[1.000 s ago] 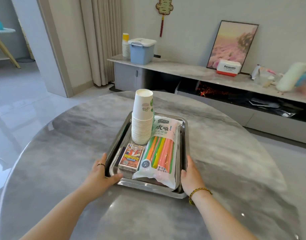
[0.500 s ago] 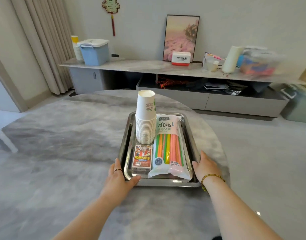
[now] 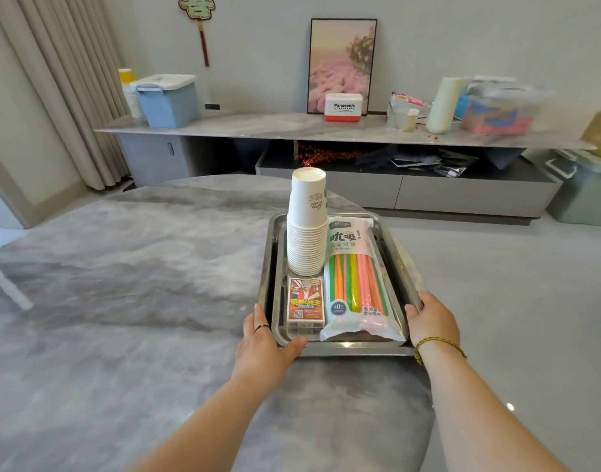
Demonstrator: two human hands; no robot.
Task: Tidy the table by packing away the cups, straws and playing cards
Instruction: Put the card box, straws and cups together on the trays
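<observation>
A steel tray (image 3: pixel 399 264) is held over the right edge of the grey marble table (image 3: pixel 139 284). In it a tall stack of white paper cups (image 3: pixel 306 226) stands upright at the back left. A box of playing cards (image 3: pixel 305 301) lies flat in front of the cups. A bag of coloured straws (image 3: pixel 356 281) lies along the tray's right half. My left hand (image 3: pixel 266 342) grips the tray's near left corner, thumb over the front rim. My right hand (image 3: pixel 431 318) grips the tray's right rim.
A long low cabinet (image 3: pixel 292 131) runs along the far wall with a blue lidded box (image 3: pixel 168 100), a Panasonic box (image 3: pixel 343 107), a framed picture (image 3: pixel 341 66) and cluttered bags on it. A green bin (image 3: pixel 584 192) stands on the floor at the right.
The view has swung right and the tray has travelled with both hands from the table's middle to its right edge. Both grips stay the same.
</observation>
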